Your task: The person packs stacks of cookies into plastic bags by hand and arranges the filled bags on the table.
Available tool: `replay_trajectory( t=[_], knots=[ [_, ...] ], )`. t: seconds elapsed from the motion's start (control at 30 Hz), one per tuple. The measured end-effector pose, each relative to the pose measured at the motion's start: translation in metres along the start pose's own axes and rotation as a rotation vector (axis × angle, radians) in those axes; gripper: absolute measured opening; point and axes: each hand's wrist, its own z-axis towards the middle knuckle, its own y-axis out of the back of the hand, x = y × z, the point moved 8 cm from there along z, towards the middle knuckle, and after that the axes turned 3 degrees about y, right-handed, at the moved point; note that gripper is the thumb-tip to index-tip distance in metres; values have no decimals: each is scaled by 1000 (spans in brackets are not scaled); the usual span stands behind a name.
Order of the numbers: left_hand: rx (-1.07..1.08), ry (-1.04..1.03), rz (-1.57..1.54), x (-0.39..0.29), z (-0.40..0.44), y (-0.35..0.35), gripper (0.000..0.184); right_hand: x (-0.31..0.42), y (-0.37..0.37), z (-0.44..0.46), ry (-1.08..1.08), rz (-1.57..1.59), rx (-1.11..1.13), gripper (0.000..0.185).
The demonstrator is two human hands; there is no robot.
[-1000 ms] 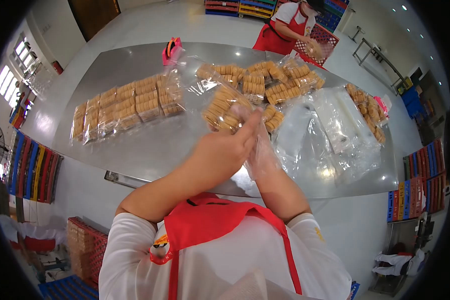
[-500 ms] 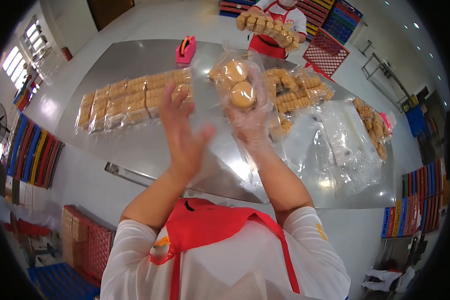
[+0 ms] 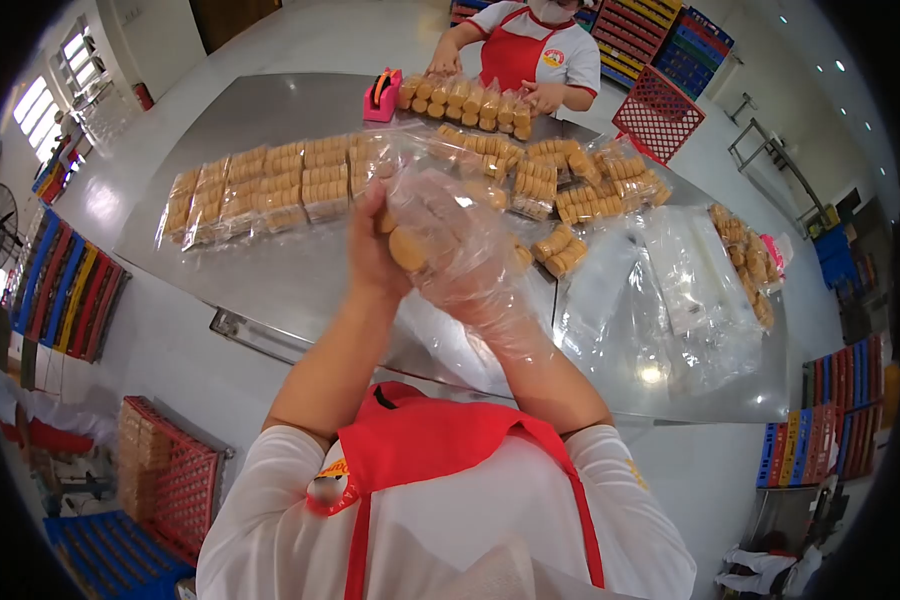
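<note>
Between my two hands is a clear bag of round biscuits (image 3: 407,249), over the middle of the metal table. My left hand (image 3: 373,248) is bare and wraps round the left side of the bag. My right hand (image 3: 470,250), in a clear plastic glove, closes round the other side, with loose film above it. A row of packed biscuit bags (image 3: 260,190) lies to the left. Loose biscuit bags (image 3: 590,190) are spread behind and to the right of my hands. Empty clear bags (image 3: 685,270) lie flat at the right.
A pink tape dispenser (image 3: 381,96) stands at the table's back edge. Across the table (image 3: 270,285), a co-worker in a red apron (image 3: 511,55) has both hands at a row of biscuit packs (image 3: 467,104). A red crate (image 3: 659,114) is behind the table's right back side.
My left hand, open and apart half a second ago, has closed on the bag, which is now tilted between both hands. The co-worker has lowered a row of packs onto the table.
</note>
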Motion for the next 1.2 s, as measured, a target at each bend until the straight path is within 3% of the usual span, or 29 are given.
replay_trajectory(
  t=[0.17, 0.27, 0.37, 0.43, 0.5, 0.6, 0.7, 0.93, 1.03, 1.2],
  knots=[
    [238, 81, -87, -4, 5, -4, 68, 7, -4, 8, 112, -74, 25, 61],
    [-43, 84, -246, 39, -3, 26, 75, -3, -25, -4, 36, -148, 66, 53],
    [-240, 421, -335, 87, -34, 63, 78, -27, -69, -56, -66, -169, 198, 48],
    [-337, 680, -327, 125, -69, 104, 79, -41, -92, -95, -126, -146, 408, 48],
    [-443, 919, -172, 149, -112, 143, 62, -47, -112, -132, -42, -234, 510, 48],
    [-391, 836, 6, 155, -131, 155, 35, -51, -122, -152, 9, -208, 596, 50],
    [-333, 954, 145, 164, -134, 160, 16, -54, -131, -160, 44, -195, 616, 51],
    [-368, 957, 241, 159, -137, 157, 14, -69, -146, -155, -53, -167, 595, 37],
    [-374, 947, 220, 159, -129, 160, 16, -83, -165, -153, -147, -158, 706, 46],
    [-434, 795, 313, 149, -101, 174, 19, -73, -131, -141, -164, -265, 639, 49]
  ],
)
